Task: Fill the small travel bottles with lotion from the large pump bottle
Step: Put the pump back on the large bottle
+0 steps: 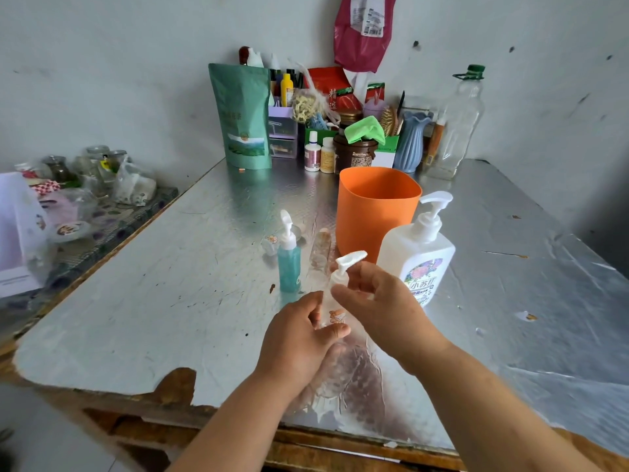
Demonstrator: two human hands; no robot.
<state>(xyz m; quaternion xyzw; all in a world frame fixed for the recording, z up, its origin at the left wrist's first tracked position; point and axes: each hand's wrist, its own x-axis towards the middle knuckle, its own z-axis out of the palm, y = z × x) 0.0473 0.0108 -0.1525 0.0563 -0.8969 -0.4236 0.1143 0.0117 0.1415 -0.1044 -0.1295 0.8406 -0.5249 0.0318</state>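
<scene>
A clear small travel bottle with a white pump top stands on the foil-covered table, near the front middle. My left hand grips its lower body. My right hand pinches the collar just under the pump head. The large white pump bottle with a flowered label stands just right of my hands. A small travel bottle filled with teal liquid stands behind and to the left. Another clear small bottle without a top stands behind it.
An orange tub stands behind the large bottle. Along the back wall are a green pouch, small jars, a blue vase and a tall clear bottle. A side table at left holds glass jars. The table's front edge is torn.
</scene>
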